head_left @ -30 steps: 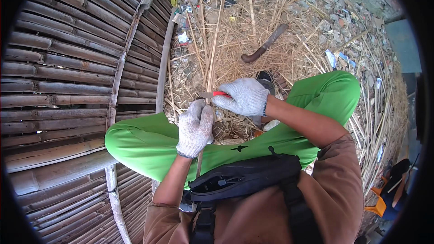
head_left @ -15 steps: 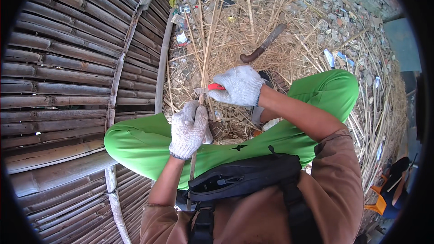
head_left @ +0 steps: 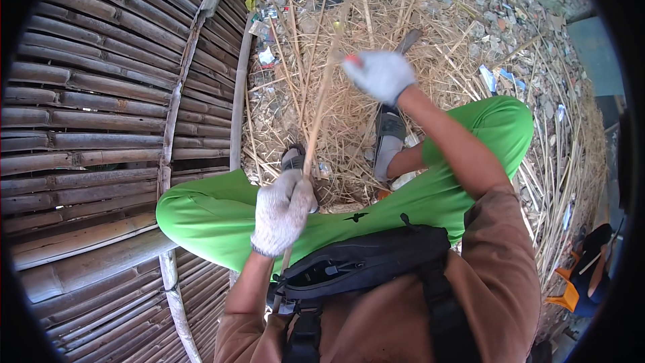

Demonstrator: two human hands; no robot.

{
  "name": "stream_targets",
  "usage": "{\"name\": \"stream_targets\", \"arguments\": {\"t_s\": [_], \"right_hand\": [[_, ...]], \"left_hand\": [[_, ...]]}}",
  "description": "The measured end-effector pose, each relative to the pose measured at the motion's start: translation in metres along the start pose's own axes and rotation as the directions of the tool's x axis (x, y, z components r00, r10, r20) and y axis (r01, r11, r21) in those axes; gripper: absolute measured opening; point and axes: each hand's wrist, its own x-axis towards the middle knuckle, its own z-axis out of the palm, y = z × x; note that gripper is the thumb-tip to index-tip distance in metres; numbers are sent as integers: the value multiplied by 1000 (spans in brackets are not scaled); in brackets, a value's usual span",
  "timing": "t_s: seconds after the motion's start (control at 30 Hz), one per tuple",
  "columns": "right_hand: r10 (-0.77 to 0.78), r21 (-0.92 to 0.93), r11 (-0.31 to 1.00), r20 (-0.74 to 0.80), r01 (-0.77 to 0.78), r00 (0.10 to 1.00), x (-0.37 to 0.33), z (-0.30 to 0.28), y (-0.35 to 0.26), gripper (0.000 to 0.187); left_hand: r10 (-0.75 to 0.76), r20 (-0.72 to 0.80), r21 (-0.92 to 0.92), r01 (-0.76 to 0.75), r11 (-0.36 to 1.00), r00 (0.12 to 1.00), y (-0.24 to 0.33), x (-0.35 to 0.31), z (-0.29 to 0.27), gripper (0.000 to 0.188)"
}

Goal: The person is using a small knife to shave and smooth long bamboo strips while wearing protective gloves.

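Note:
My left hand [head_left: 282, 212], in a white knit glove, is closed round a long thin bamboo strip [head_left: 318, 111] just above my lap. The strip runs up and away over the littered ground, and its lower end passes beside the black bag on my front. My right hand [head_left: 381, 79], gloved too and smeared by motion, is closed on a red-handled knife [head_left: 353, 60]. Only a blurred bit of the red handle shows clearly. The knife is near the strip's far part; whether the blade touches it I cannot tell.
A bamboo slat wall [head_left: 101, 121] stands at my left. Shavings and split strips [head_left: 349, 175] cover the ground around my shoes. A dark tool [head_left: 408, 41] lies beyond my right hand, partly hidden. Bundled strips [head_left: 551, 161] lie on the right, an orange object [head_left: 566, 292] lower right.
My right hand and the knife have moved away from my left hand, up and to the right. The strip's far end has swung right, while my left hand has shifted slightly towards me.

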Motion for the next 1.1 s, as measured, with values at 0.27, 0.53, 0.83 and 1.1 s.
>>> {"name": "stream_targets", "arguments": {"t_s": [0.27, 0.53, 0.83, 1.1], "right_hand": [[79, 199, 978, -54, -67, 995, -8, -33, 6, 72], [-9, 750, 644, 205, -151, 979, -34, 16, -43, 44], [-70, 805, 353, 531, -477, 844, -58, 18, -84, 39], [-166, 266, 960, 309, 82, 937, -70, 2, -73, 64]], "left_hand": [[-77, -5, -25, 76, 997, 997, -16, -7, -1, 24], [-17, 29, -84, 20, 996, 999, -14, 4, 0, 24], [-149, 285, -567, 292, 770, 947, -9, 22, 15, 26], [-219, 104, -508, 241, 827, 970, -10, 40, 18, 26]]}}
